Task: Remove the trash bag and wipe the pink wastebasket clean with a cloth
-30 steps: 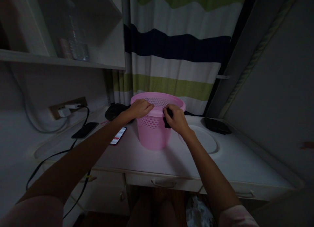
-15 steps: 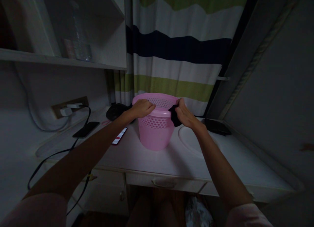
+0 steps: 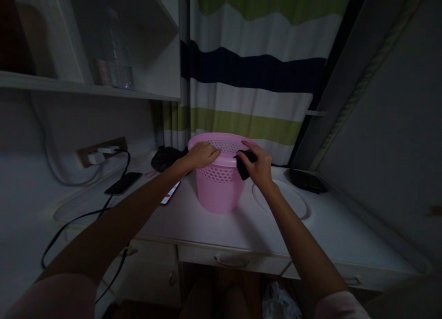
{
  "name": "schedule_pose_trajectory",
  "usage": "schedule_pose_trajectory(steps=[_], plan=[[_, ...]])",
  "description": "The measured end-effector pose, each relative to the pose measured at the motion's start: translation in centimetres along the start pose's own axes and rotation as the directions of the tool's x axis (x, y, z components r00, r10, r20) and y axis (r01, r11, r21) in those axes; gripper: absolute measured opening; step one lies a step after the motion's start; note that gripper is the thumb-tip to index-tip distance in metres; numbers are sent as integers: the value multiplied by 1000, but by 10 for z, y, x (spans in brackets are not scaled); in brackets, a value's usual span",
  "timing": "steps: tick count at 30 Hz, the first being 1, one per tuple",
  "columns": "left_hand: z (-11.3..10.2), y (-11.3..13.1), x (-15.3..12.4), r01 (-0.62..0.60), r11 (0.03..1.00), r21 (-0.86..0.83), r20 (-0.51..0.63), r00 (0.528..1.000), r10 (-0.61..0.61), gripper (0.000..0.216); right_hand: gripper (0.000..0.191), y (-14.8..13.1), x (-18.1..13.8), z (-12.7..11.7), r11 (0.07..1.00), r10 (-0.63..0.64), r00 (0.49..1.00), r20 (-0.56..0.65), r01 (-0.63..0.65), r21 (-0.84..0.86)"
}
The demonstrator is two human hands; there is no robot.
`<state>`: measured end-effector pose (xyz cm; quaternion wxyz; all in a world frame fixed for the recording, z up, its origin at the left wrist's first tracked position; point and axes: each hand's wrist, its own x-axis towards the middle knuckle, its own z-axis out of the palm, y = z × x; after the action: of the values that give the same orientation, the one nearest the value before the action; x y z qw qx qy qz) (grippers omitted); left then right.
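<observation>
A pink perforated plastic basket [image 3: 219, 185] stands on a white desk [image 3: 241, 227]. My left hand [image 3: 202, 154] grips the basket's near-left rim, fingers curled over the edge. My right hand [image 3: 257, 165] is closed on a small black cloth [image 3: 243, 166], which it presses against the rim on the basket's right side.
Two phones lie left of the basket: a dark one [image 3: 123, 182] on a charging cable and one with a lit screen [image 3: 170, 193]. A black bundle [image 3: 165, 157] sits behind them. A white round plate [image 3: 286, 197] and a black object [image 3: 305, 180] lie to the right. Shelf [image 3: 86, 86] above, striped curtain [image 3: 248, 79] behind.
My right hand slid with the black cloth along the basket's rim, from the front round to the right side. The left hand kept its grip on the rim.
</observation>
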<state>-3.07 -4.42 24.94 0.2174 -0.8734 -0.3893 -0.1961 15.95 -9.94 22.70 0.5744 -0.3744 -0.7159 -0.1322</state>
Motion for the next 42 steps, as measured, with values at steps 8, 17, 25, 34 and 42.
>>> schedule_pose_trajectory(steps=[8, 17, 25, 34, 42], plan=[[1, 0, 1, -3, 1000, -8, -20, 1000, 2, 49, 23, -14, 0, 7, 995, -91, 973, 214, 95, -11], [0, -2, 2, -24, 1000, -15, -27, 999, 23, 45, 33, -14, 14, -16, 988, -156, 815, 558, 140, 72], [-1, -1, 5, -26, 1000, -4, 19, 999, 26, 43, 21, -15, 12, -8, 987, -156, 857, 491, 114, 116], [0, -5, 4, -60, 997, -53, 21, 998, 61, 39, 22, -30, 9, 2, 989, -141, 871, 471, 140, 38], [-2, -3, 4, -15, 997, -75, 0, 1000, 15, 43, 20, -1, 8, -25, 965, -171, 866, 469, 50, 258]])
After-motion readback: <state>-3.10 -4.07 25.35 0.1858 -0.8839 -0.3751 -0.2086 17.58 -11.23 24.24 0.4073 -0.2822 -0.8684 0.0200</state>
